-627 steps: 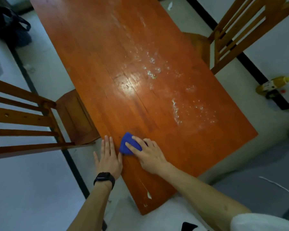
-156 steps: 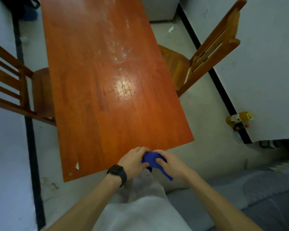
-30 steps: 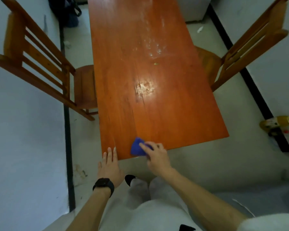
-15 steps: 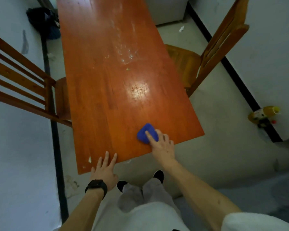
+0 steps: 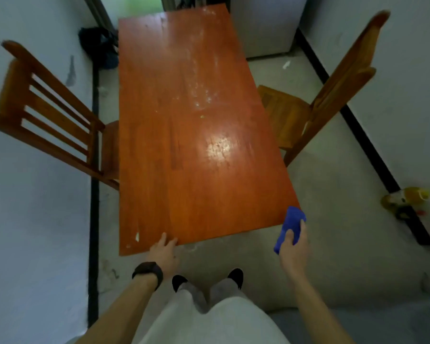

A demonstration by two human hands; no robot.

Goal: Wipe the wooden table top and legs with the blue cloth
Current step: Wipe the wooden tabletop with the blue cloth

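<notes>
Wiping at near right corner | right hand (image 5: 293, 249) is gripping blue cloth (image 5: 292, 222) just off table (image 5: 184, 170) edge | left hand (image 5: 163, 252) is resting loose-fingered on near edge | far smears (image 5: 201, 95) are showing; legs seemingly waiting

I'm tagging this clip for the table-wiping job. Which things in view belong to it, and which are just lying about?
Belong to the job: wooden table; blue cloth, gripped by the right hand off the table's near right corner; left hand, touching the near edge.
Lying about: left chair; right chair; yellowish bottle on the floor; dark bag by the far wall.
</notes>
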